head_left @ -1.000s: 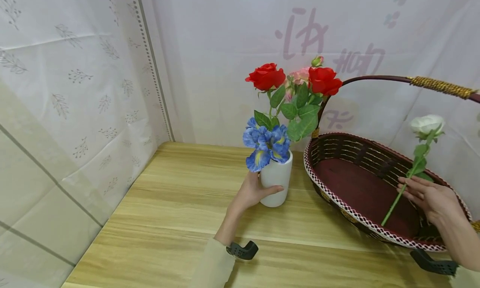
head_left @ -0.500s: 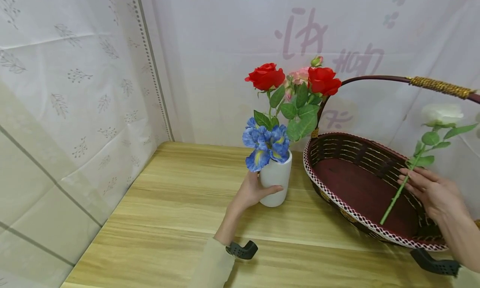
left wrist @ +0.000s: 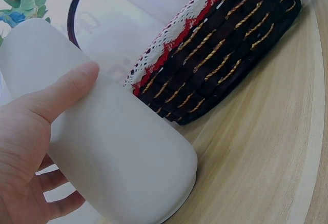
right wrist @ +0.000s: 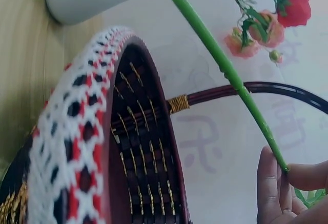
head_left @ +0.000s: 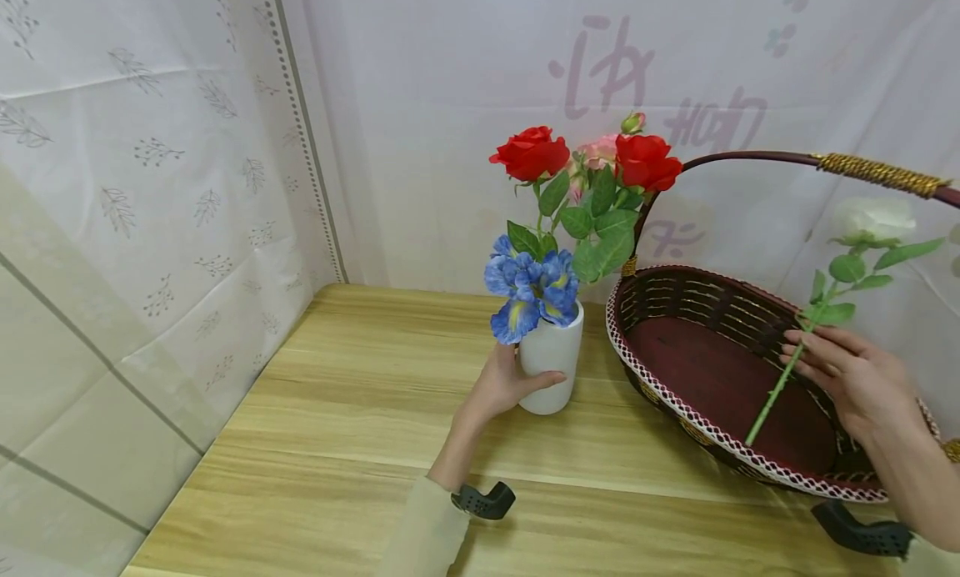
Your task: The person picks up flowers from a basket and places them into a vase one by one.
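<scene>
My left hand grips a white vase low on its side, the thumb across its front. The vase stands upright on the wooden table. In it are two red roses, pink flowers behind them and a blue iris leaning over the rim. Over the basket, my right hand pinches the green stem of a white rose between thumb and fingers. The bloom is up and the bare stem end slants down to the left. In the left wrist view, the thumb lies along the vase.
A dark woven basket with white-and-red lace trim stands right of the vase. Its tall handle, partly wrapped in gold cord, arches behind the flowers. Patterned curtains hang behind and to the left of the wooden table.
The white rose has turned in my right hand, so its leaves now spread to the right, then shifted slightly left with the hand. My left hand and the vase have stayed put.
</scene>
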Demonstrator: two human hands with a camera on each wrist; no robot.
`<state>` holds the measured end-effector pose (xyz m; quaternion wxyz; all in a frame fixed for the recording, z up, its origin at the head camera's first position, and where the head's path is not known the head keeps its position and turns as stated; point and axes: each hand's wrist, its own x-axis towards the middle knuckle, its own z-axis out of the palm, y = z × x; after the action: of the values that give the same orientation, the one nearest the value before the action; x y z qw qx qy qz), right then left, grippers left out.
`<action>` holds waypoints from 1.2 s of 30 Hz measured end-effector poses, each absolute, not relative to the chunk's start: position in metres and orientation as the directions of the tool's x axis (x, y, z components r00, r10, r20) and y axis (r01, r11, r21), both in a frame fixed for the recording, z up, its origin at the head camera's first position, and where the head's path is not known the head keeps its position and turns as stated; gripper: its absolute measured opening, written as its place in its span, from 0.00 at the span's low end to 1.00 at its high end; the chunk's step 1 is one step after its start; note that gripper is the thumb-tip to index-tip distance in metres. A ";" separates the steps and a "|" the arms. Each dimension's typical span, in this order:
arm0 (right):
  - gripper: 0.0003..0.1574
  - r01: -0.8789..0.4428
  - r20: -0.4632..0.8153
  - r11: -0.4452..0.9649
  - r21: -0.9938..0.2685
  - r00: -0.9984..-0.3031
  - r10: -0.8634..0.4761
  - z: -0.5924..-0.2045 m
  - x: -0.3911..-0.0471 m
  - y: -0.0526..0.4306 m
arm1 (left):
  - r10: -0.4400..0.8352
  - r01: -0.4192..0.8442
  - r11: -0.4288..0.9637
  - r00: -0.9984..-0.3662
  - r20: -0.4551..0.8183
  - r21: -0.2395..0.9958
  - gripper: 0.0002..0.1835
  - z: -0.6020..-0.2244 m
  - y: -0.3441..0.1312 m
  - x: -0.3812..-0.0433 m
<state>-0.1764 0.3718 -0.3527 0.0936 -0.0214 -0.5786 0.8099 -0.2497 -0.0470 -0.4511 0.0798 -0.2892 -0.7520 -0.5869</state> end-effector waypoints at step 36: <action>0.06 -0.195 0.226 -0.248 -0.949 -0.968 -0.106 -0.357 -0.174 0.280 | 0.346 0.565 0.122 -0.795 0.498 0.816 0.52 -0.417 -0.049 -0.227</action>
<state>-0.1742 0.2803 -0.3567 0.0284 0.1226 -0.6125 0.7804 -0.2271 -0.0492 -0.4175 0.0928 -0.3065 -0.7431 -0.5875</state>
